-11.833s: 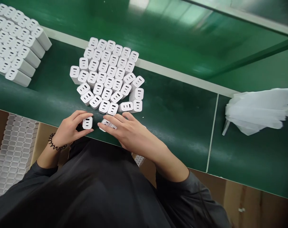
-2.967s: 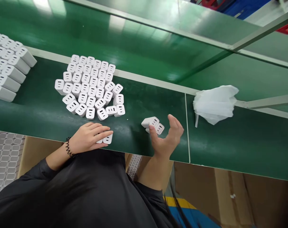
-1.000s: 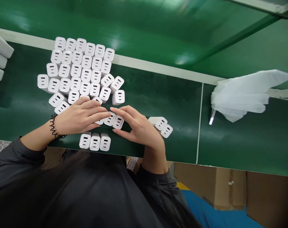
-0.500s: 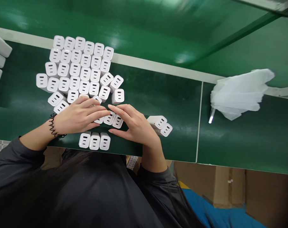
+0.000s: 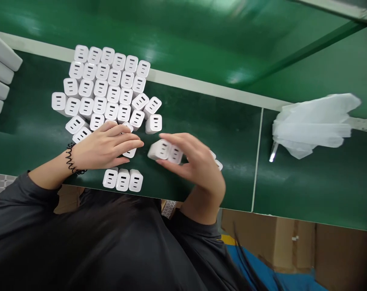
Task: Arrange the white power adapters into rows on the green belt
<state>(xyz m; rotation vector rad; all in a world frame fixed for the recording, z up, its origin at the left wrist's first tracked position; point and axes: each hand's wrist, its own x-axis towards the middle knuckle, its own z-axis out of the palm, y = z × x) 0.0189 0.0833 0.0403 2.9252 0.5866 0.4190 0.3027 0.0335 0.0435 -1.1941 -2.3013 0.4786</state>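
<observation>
Several white charger blocks (image 5: 100, 88) stand in packed rows on the green table, their slotted ends facing up. My left hand (image 5: 106, 146) lies over the near part of this group, fingers spread, with a block showing under its fingertips. Between the thumb and fingers of my right hand (image 5: 195, 157) are two white blocks (image 5: 168, 150), side by side and slightly blurred. Three more blocks (image 5: 123, 180) form a short row near the table's front edge. Behind my right hand, two other blocks (image 5: 219, 164) are mostly hidden.
White blocks (image 5: 1, 85) lie in a column at the far left. A crumpled translucent bag (image 5: 311, 125) rests on the table (image 5: 307, 186) at the right, with a small shiny object (image 5: 273, 152) beside it. Cardboard boxes (image 5: 285, 242) stand below the table edge.
My right hand has moved right, away from my left hand, carrying two blocks taken from beside the left fingertips. The left hand stays over the group. The view has shifted slightly.
</observation>
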